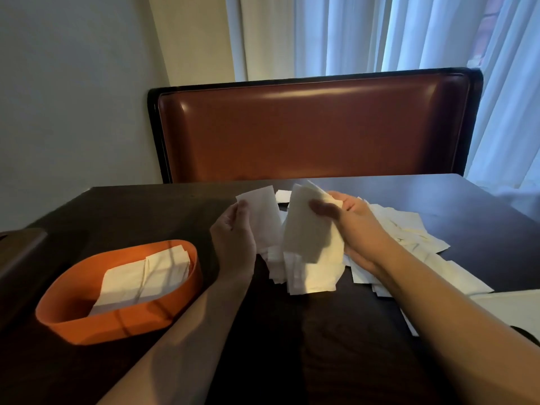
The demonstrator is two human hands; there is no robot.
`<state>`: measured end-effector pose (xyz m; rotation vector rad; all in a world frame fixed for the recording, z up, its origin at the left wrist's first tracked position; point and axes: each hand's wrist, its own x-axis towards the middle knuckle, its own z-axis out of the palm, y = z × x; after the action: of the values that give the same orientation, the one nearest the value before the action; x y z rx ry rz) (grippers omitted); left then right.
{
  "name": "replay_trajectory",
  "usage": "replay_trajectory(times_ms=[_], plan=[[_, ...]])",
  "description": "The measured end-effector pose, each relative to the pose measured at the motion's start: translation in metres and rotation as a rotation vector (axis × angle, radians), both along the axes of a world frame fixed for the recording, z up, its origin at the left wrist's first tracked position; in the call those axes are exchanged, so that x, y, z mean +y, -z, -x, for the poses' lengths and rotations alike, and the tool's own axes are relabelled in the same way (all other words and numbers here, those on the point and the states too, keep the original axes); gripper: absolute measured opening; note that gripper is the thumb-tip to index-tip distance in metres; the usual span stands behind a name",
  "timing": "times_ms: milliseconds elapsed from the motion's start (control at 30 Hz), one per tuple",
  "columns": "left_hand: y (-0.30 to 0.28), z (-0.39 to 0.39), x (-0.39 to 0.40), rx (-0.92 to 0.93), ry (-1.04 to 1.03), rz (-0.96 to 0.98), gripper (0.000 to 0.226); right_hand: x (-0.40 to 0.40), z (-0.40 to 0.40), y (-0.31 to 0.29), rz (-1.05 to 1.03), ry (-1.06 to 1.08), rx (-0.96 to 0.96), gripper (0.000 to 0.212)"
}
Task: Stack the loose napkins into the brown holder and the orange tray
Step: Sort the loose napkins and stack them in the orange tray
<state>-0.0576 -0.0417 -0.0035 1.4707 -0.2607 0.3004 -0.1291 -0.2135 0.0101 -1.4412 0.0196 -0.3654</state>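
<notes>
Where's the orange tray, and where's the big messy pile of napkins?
orange tray (122,325), head view, on its near outer wall.
pile of napkins (409,229), head view, on loose sheets right of the hands.

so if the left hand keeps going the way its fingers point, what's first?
Past the napkin the left hand pinches, bare table, then probably the brown seat back; depth is unclear.

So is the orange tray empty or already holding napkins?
Holding napkins: the orange tray has white stacked napkins lying inside, below its rim.
</notes>
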Motion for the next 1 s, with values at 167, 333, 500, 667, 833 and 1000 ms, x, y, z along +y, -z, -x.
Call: replay_trajectory(times_ms=[167, 333, 500, 667, 833, 1000], plan=[[0.0, 0.003, -0.004, -0.009, 0.13, -0.04, 0.031, 0.014, -0.004, 0.001, -0.043, -0.099, -0.031, 0.035], [0.0, 0.006, -0.006, 0.079, 0.292, -0.04, 0.031, 0.023, -0.008, 0.011, 0.207, 0.178, -0.043, 0.025], [-0.001, 0.007, -0.005, 0.196, 0.4, 0.01, 0.04, 0.024, -0.009, 0.009, 0.325, 0.227, -0.033, 0.015], [0.0, 0.007, -0.002, 0.208, 0.54, 0.028, 0.042, 0.02, -0.012, 0.011, 0.379, 0.299, -0.033, 0.021], [0.004, 0.007, -0.006, 0.178, 0.446, 0.001, 0.031, 0.019, -0.012, 0.012, 0.337, 0.316, -0.076, 0.024], [0.004, 0.0, -0.003, 0.266, 0.379, 0.064, 0.02, 0.016, -0.013, 0.013, 0.419, 0.405, -0.024, 0.015]])
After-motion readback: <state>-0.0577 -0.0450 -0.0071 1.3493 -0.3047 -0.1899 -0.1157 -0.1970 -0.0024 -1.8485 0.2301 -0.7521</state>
